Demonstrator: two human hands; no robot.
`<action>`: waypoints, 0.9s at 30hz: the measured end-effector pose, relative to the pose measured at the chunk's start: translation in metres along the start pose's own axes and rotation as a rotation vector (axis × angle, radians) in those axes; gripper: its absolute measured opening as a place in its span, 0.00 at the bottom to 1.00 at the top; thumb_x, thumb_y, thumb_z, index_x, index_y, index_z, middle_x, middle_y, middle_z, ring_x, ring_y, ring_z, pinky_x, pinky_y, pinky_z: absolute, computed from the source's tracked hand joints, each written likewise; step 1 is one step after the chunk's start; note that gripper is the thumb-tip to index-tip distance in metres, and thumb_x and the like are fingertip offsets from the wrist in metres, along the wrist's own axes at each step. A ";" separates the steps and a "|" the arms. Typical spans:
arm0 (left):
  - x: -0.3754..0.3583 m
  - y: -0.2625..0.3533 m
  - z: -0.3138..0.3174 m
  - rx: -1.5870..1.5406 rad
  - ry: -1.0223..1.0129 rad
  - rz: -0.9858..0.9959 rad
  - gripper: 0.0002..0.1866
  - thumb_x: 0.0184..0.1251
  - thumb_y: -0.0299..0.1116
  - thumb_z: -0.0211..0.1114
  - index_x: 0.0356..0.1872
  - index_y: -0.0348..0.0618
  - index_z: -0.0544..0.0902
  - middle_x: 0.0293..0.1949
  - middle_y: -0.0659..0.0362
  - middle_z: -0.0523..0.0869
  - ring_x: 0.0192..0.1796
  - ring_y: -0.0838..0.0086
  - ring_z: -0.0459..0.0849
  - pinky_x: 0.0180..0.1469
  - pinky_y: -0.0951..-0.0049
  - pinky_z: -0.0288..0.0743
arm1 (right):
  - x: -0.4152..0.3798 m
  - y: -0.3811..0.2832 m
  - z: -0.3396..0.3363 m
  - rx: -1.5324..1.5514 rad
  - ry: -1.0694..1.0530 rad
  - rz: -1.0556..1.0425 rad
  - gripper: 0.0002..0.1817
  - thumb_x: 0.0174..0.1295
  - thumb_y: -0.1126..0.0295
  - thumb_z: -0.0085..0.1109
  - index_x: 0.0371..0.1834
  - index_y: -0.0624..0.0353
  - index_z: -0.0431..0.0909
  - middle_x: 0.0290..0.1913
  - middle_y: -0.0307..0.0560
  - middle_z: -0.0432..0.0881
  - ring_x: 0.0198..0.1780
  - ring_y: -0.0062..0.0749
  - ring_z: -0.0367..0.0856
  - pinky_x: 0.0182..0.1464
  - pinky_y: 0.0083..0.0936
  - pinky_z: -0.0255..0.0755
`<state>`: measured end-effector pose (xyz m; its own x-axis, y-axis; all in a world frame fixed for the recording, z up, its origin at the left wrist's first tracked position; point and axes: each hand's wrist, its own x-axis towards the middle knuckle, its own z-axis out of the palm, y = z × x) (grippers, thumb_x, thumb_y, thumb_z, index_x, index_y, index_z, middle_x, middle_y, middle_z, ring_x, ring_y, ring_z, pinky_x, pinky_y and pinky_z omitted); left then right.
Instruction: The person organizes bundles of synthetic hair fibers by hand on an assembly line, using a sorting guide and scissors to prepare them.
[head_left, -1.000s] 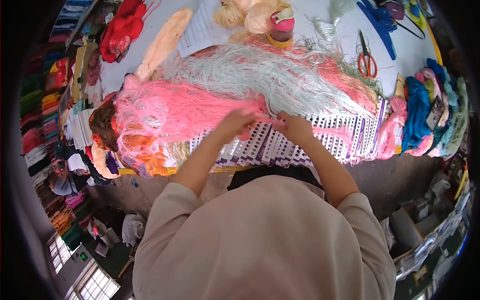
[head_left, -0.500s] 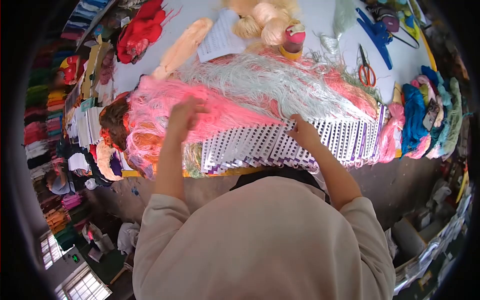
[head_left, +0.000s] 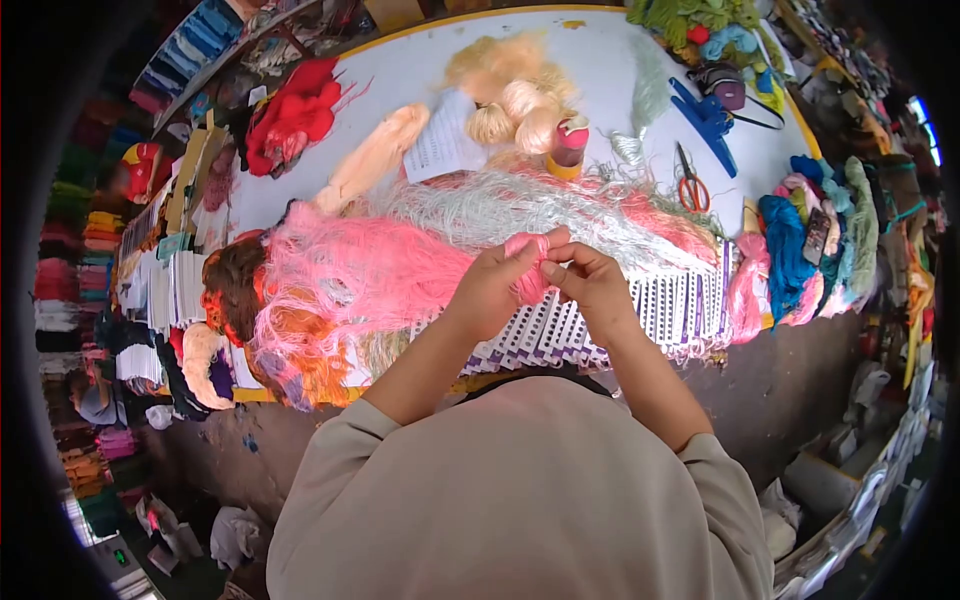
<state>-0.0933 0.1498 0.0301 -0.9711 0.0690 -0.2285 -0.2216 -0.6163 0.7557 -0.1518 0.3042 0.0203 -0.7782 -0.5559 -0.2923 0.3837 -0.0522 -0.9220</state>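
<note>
Both hands meet over the near part of the table. My left hand [head_left: 490,288] is closed around the gathered end of a bundle of pink thread [head_left: 529,284]. Opposite it, my right hand [head_left: 597,290] pinches at the same bundle with thumb and fingers. A long spread of loose pink thread [head_left: 350,262] lies to the left. Beneath the hands runs a row of overlapping white cards with punched holes [head_left: 660,305]. Pale silvery-white thread [head_left: 510,205] stretches behind them.
Scissors with orange handles [head_left: 692,192] and a blue clip-shaped tool [head_left: 706,125] lie at the right. A pink-and-yellow cone [head_left: 568,152], a printed sheet [head_left: 440,135], cream skeins [head_left: 520,108] and red yarn [head_left: 293,115] sit farther back. Blue skeins [head_left: 788,255] hang at the right edge.
My left hand has moved right from above the loose pink thread to join my right hand. The pink bundle is now held between both. The camera view has shifted.
</note>
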 end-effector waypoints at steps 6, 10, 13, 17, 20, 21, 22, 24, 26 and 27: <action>-0.009 0.005 0.006 -0.028 0.011 0.039 0.24 0.79 0.42 0.53 0.61 0.28 0.75 0.55 0.51 0.82 0.55 0.73 0.81 0.59 0.72 0.75 | -0.015 -0.004 0.008 0.110 0.050 -0.050 0.04 0.65 0.72 0.65 0.40 0.59 0.84 0.31 0.33 0.82 0.28 0.12 0.73 0.31 0.13 0.67; -0.012 0.002 0.007 0.108 0.091 0.091 0.20 0.78 0.39 0.55 0.56 0.28 0.78 0.51 0.53 0.84 0.49 0.73 0.83 0.53 0.72 0.79 | -0.021 -0.007 0.012 0.179 0.070 -0.025 0.04 0.65 0.71 0.64 0.39 0.58 0.83 0.33 0.34 0.83 0.29 0.12 0.74 0.31 0.13 0.68; -0.013 0.003 0.007 0.111 0.123 0.097 0.19 0.78 0.38 0.55 0.53 0.28 0.79 0.48 0.55 0.84 0.47 0.74 0.84 0.51 0.72 0.80 | -0.023 -0.008 0.014 0.281 0.036 -0.014 0.05 0.68 0.70 0.62 0.40 0.58 0.82 0.35 0.35 0.84 0.28 0.12 0.74 0.31 0.13 0.69; -0.017 0.003 0.003 -0.085 0.080 0.081 0.19 0.78 0.38 0.55 0.53 0.29 0.79 0.47 0.56 0.85 0.46 0.74 0.84 0.51 0.72 0.80 | -0.023 -0.008 0.014 0.387 0.032 0.046 0.06 0.71 0.68 0.58 0.43 0.58 0.79 0.36 0.36 0.83 0.27 0.13 0.71 0.31 0.15 0.68; -0.019 0.004 0.007 -0.136 0.063 0.067 0.20 0.79 0.38 0.54 0.56 0.28 0.78 0.48 0.55 0.85 0.48 0.73 0.84 0.53 0.72 0.79 | -0.022 -0.004 0.015 0.335 0.045 0.020 0.06 0.71 0.68 0.58 0.44 0.57 0.79 0.35 0.36 0.83 0.27 0.13 0.71 0.31 0.15 0.68; -0.021 0.006 0.014 -0.135 0.086 0.065 0.21 0.79 0.39 0.54 0.57 0.29 0.78 0.48 0.55 0.84 0.49 0.73 0.84 0.54 0.72 0.79 | -0.023 -0.004 0.016 0.309 0.041 0.006 0.06 0.70 0.68 0.59 0.43 0.57 0.79 0.35 0.35 0.83 0.28 0.13 0.72 0.32 0.15 0.68; -0.022 0.007 0.017 -0.135 0.108 0.064 0.21 0.79 0.40 0.55 0.58 0.29 0.77 0.48 0.55 0.84 0.50 0.73 0.83 0.55 0.73 0.78 | -0.024 -0.005 0.019 0.309 0.041 0.005 0.06 0.70 0.68 0.59 0.43 0.57 0.79 0.35 0.35 0.83 0.28 0.13 0.72 0.32 0.15 0.68; -0.022 0.003 0.015 -0.047 0.096 0.077 0.22 0.78 0.41 0.55 0.59 0.29 0.77 0.49 0.55 0.84 0.50 0.74 0.83 0.55 0.73 0.77 | -0.027 -0.010 0.026 0.180 0.097 0.017 0.06 0.68 0.67 0.62 0.42 0.57 0.81 0.33 0.33 0.83 0.30 0.11 0.76 0.32 0.12 0.68; -0.021 0.000 0.012 0.040 0.082 0.090 0.23 0.78 0.41 0.55 0.60 0.30 0.77 0.50 0.55 0.84 0.51 0.74 0.82 0.56 0.74 0.77 | -0.026 -0.006 0.024 0.158 0.082 0.010 0.06 0.67 0.67 0.63 0.42 0.56 0.81 0.33 0.33 0.83 0.31 0.11 0.77 0.33 0.12 0.68; -0.021 -0.001 0.010 0.039 0.069 0.093 0.23 0.78 0.42 0.56 0.59 0.30 0.78 0.50 0.55 0.84 0.51 0.75 0.82 0.55 0.74 0.77 | -0.025 -0.005 0.022 0.136 0.064 0.004 0.05 0.67 0.68 0.63 0.41 0.56 0.82 0.33 0.32 0.83 0.32 0.11 0.77 0.33 0.12 0.68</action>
<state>-0.0737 0.1571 0.0405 -0.9795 -0.0420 -0.1973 -0.1357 -0.5865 0.7985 -0.1227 0.3000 0.0377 -0.8048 -0.5025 -0.3158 0.4474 -0.1641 -0.8792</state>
